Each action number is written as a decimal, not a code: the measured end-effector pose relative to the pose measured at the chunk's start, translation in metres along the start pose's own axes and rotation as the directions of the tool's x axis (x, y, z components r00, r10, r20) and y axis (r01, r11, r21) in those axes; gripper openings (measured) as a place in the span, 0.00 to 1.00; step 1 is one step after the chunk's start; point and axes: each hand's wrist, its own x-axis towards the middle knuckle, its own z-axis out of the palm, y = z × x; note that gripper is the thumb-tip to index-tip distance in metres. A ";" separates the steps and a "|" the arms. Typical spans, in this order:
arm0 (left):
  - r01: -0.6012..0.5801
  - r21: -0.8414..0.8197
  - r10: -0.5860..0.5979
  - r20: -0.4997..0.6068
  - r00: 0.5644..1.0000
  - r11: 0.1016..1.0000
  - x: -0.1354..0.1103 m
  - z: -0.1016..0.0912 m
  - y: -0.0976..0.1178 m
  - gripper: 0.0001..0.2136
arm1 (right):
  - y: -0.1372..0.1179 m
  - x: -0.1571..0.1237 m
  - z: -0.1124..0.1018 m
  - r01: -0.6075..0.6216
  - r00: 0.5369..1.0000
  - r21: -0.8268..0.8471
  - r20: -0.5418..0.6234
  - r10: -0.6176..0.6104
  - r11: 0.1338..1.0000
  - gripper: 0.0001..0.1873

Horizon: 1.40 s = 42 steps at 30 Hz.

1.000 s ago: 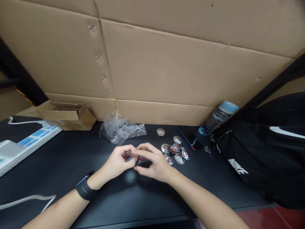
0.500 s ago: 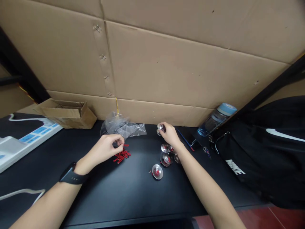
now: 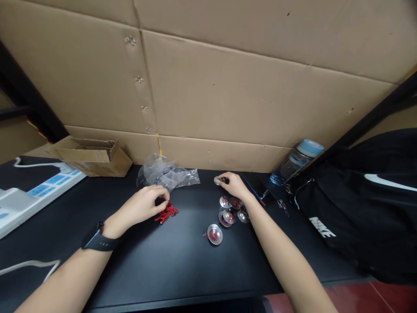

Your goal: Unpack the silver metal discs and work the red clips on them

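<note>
My left hand (image 3: 145, 206), with a black watch on its wrist, rests curled on the black table (image 3: 169, 261) with its fingertips at a small heap of red pins (image 3: 166, 213). My right hand (image 3: 234, 186) reaches to the back of the table and pinches a round silver disc (image 3: 217, 181). A cluster of several silver discs with red centres (image 3: 232, 209) lies just below that wrist. One more disc with a red centre (image 3: 215, 234) sits alone nearer to me.
A crumpled clear plastic bag (image 3: 166, 174) lies behind the pins. An open cardboard box (image 3: 91, 156) and a white power strip (image 3: 29, 195) are at the left. At the right are a water bottle (image 3: 295, 163), a pen (image 3: 250, 188), keys (image 3: 284, 206) and a black sports bag (image 3: 365, 204). Cardboard walls the back.
My hands parted from the middle: the left went to the red pins, the right reached back to the lone silver disc. A finished disc now lies alone near the front.
</note>
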 end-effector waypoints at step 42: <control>0.031 -0.808 -0.229 -0.130 0.965 0.588 0.016 0.046 0.066 0.12 | -0.142 -0.056 0.013 0.244 0.963 0.634 -0.070 -0.259 0.734 0.26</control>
